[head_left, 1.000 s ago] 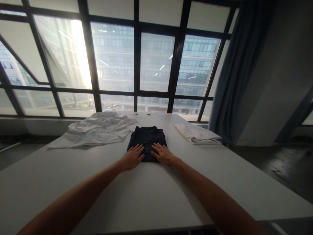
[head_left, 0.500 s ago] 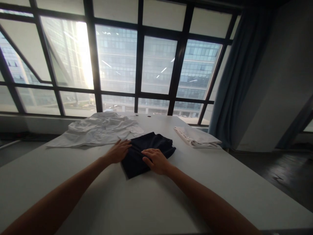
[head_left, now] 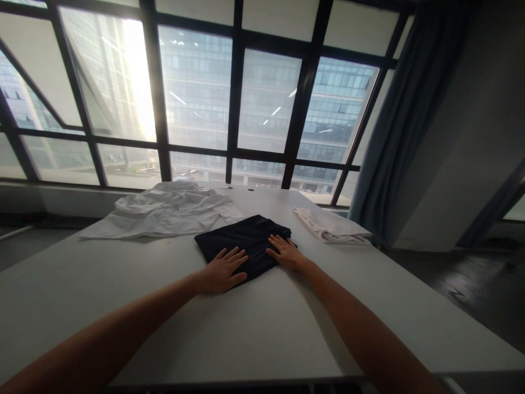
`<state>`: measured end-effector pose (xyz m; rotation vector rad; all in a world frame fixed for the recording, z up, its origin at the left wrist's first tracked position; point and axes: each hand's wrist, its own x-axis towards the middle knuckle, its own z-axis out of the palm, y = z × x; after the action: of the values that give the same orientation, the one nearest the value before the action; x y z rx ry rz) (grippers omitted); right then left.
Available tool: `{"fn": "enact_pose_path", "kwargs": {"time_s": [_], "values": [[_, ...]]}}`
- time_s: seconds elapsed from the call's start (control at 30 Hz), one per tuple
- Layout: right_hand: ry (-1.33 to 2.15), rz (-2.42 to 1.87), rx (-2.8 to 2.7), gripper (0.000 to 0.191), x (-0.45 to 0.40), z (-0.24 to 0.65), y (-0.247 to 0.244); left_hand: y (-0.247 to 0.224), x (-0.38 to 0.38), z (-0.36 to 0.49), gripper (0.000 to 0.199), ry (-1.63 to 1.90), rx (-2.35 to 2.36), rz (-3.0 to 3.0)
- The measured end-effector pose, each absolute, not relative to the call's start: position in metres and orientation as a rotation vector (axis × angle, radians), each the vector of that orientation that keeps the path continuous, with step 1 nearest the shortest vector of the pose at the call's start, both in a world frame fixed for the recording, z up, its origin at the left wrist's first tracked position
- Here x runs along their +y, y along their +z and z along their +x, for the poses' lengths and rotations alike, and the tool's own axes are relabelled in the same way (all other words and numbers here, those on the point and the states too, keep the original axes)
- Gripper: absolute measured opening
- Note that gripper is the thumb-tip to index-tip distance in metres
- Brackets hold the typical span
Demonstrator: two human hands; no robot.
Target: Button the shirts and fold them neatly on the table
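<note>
A dark navy cloth (head_left: 241,235), folded into a flat, roughly four-sided bundle, lies on the white table (head_left: 229,339). My left hand (head_left: 223,271) rests on its near left part, palm down with the fingers spread. On the cloth's right end lies my right hand (head_left: 286,253), also palm down, its fingers apart. Neither hand grips anything. Slight creases run across the cloth between the two hands.
A rumpled white garment (head_left: 164,210) is spread at the table's far left. At the far right lies a folded white cloth (head_left: 332,225). Behind the table stand large windows and a blue curtain (head_left: 389,137).
My left hand has moved from the cloth's left edge to its near part. My right hand has slid right to its end. The cloth looks flatter and its left corner reaches further left.
</note>
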<state>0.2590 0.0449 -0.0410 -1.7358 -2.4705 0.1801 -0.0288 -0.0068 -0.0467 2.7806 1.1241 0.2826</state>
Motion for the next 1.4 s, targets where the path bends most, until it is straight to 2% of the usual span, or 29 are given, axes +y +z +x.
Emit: {"fn": "enact_pose_path", "kwargs": {"time_s": [0.2, 0.33, 0.4, 0.53, 0.6, 0.7, 0.9, 0.97, 1.03, 1.13, 1.3, 1.4], "values": [[0.028, -1.889, -2.352, 0.074, 0.053, 0.267, -0.047, -0.040, 0.026, -0.067, 0.055, 0.569, 1.387, 2.762], [-0.269, -2.053, -2.161, 0.070, 0.048, 0.266, -0.035, -0.040, 0.038, -0.090, 0.049, 0.580, 1.459, 2.742], [-0.298, -2.206, -1.962, 0.067, 0.043, 0.266, -0.025, -0.038, 0.037, -0.090, 0.047, 0.589, 1.459, 2.722], [0.156, -2.415, -1.768, 0.077, 0.037, 0.272, -0.009, -0.027, 0.030, -0.079, 0.043, 0.593, 1.449, 2.632], [0.444, -2.363, -1.779, 0.080, 0.037, 0.275, -0.006, -0.021, 0.024, -0.071, 0.039, 0.586, 1.442, 2.610], [0.707, -2.265, -1.743, 0.075, 0.035, 0.277, -0.004, -0.011, 0.004, -0.054, 0.033, 0.489, 1.357, 2.497], [0.929, -2.340, -1.714, 0.061, 0.022, 0.289, 0.012, 0.003, -0.044, -0.013, 0.046, 0.111, 0.964, 1.964], [0.987, -2.323, -1.747, 0.055, 0.019, 0.291, 0.016, 0.000, -0.041, -0.009, 0.049, 0.210, 1.015, 2.081], [0.998, -2.270, -1.776, 0.050, 0.018, 0.291, 0.017, -0.008, -0.027, -0.012, 0.048, 0.451, 1.144, 2.322], [0.916, -2.205, -1.788, 0.048, 0.021, 0.288, 0.013, -0.024, 0.002, -0.025, 0.049, 0.645, 1.200, 2.647], [0.539, -2.221, -1.921, 0.046, 0.031, 0.287, 0.005, -0.050, 0.029, -0.040, 0.070, 0.377, 1.401, 2.706], [0.587, -2.278, -1.914, 0.054, 0.030, 0.293, 0.003, -0.056, 0.028, -0.039, 0.075, 0.341, 1.490, 2.669]]}}
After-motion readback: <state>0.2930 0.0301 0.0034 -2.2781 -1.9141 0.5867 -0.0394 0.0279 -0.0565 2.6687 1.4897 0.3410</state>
